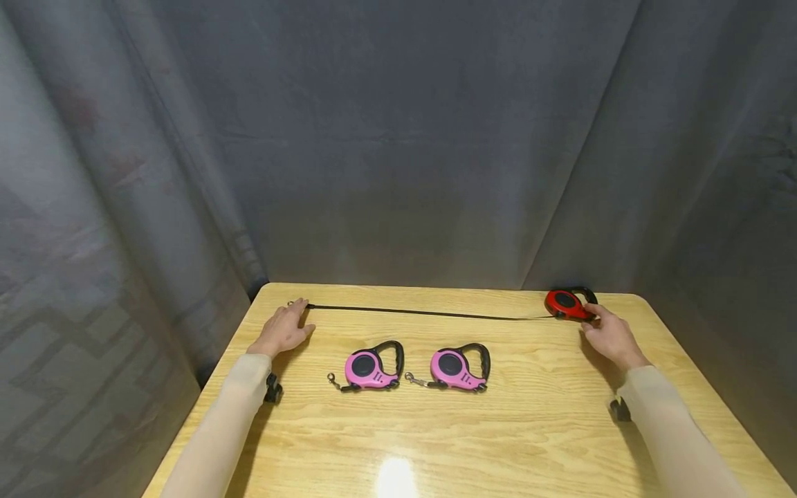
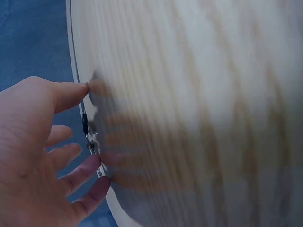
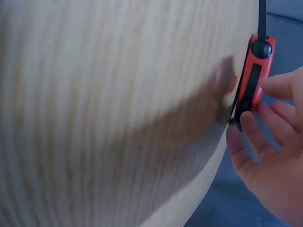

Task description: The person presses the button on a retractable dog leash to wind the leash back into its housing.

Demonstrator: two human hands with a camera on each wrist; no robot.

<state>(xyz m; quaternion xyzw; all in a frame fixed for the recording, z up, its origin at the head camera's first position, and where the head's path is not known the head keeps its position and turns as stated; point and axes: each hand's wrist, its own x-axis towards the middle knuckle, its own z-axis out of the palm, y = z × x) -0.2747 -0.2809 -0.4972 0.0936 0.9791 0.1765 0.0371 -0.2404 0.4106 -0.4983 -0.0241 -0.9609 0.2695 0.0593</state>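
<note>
A red-and-black retractable dog leash [image 1: 564,303] lies at the table's far right, its black strap [image 1: 411,313] drawn out straight along the far edge. My right hand [image 1: 611,337] holds this leash by its lower handle corner, thumb and fingertips on the casing in the right wrist view. At the far left, my left hand [image 1: 283,330] rests with fingers loosely spread and thumb apart. Its fingertips are right at the metal clip [image 2: 92,144] on the strap's end. Two pink retractable leashes, the left one [image 1: 361,377] and the right one [image 1: 450,377], lie nearer, strap ends wound in.
The wooden table [image 1: 498,443] has rounded far corners. Grey curtains [image 1: 398,173] hang behind it and on both sides. Small metal clips [image 1: 332,378] stick out to the left of the pink leashes.
</note>
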